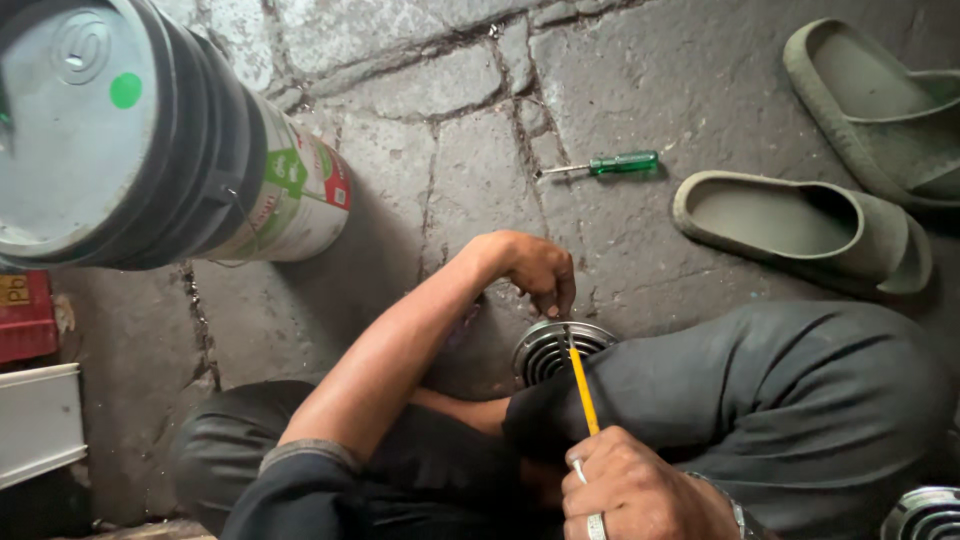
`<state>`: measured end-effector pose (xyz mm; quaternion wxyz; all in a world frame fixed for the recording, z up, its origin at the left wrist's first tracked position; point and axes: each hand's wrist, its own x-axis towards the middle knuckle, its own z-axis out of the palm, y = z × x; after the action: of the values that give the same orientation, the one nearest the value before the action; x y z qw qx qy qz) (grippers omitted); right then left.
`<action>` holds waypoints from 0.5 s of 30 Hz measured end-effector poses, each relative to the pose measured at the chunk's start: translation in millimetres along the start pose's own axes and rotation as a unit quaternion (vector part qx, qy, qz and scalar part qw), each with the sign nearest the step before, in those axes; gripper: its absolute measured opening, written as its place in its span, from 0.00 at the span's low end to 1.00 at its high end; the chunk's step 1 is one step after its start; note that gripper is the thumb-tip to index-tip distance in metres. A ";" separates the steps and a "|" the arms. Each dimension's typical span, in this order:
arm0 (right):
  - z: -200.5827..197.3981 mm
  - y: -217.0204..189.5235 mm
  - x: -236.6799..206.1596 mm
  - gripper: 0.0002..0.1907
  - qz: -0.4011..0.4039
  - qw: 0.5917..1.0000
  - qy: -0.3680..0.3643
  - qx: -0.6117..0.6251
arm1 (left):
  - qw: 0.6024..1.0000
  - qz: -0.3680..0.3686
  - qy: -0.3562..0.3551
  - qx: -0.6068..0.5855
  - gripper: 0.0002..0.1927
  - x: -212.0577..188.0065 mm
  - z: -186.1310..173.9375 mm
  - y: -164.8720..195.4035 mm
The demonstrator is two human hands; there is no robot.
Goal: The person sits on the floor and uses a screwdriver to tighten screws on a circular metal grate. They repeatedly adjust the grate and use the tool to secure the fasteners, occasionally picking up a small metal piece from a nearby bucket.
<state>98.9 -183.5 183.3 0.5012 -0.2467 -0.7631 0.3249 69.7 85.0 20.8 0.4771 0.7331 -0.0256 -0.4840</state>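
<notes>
We see our right hand (640, 490), a ring on one finger, closed in a firm grip around the lower end of a thin yellow rod (581, 385), smooth and straight like a tool shaft. Its tip meets a round ribbed metal part (552, 347), dull silver with concentric fins, wedged beside our knee in dark grey trousers (780, 400). Our left hand (540, 270) curls over the far rim of that part, fingertips pinching at the rod's tip.

The floor (470, 180) is rough grey stone, cracked into uneven slabs. On it lie a small screwdriver (605, 164) with a clear green handle and two matte olive rubber sandals (800, 225). A large plastic bucket (150, 140) with a grey lid stands at upper left; a second ribbed disc (925, 515) shows at lower right.
</notes>
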 end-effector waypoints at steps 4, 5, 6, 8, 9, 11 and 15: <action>4.6 4.8 -6.5 0.19 -0.018 1.000 0.011 0.012 | 0.999 -0.027 -0.028 0.018 0.13 5.5 -5.3 2.6; 5.4 5.1 -7.6 0.18 -0.022 1.000 0.011 0.006 | 0.999 -0.029 -0.031 0.015 0.13 5.3 -6.5 3.7; 6.0 5.4 -8.6 0.18 -0.020 1.000 0.008 0.006 | 0.999 -0.032 -0.035 0.013 0.13 4.8 -7.9 5.4; 6.7 5.8 -10.1 0.19 -0.015 1.000 0.003 0.004 | 0.999 -0.031 -0.036 0.010 0.13 3.8 -11.4 9.5; 7.1 6.2 -10.8 0.20 -0.015 1.000 0.005 0.006 | 0.999 -0.027 -0.034 0.008 0.13 3.6 -12.8 11.9; 8.2 7.1 -11.6 0.22 -0.018 1.000 0.010 0.009 | 0.999 -0.019 -0.038 0.023 0.12 3.7 -16.0 16.6; 11.1 8.3 -11.8 0.20 -0.026 0.999 0.022 0.008 | 0.996 -0.042 -0.056 0.056 0.11 8.3 -19.1 24.1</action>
<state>93.4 -189.0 166.8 0.5282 -0.2295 -0.7554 0.3127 98.4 80.6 34.1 0.4127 0.7308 -0.0487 -0.5415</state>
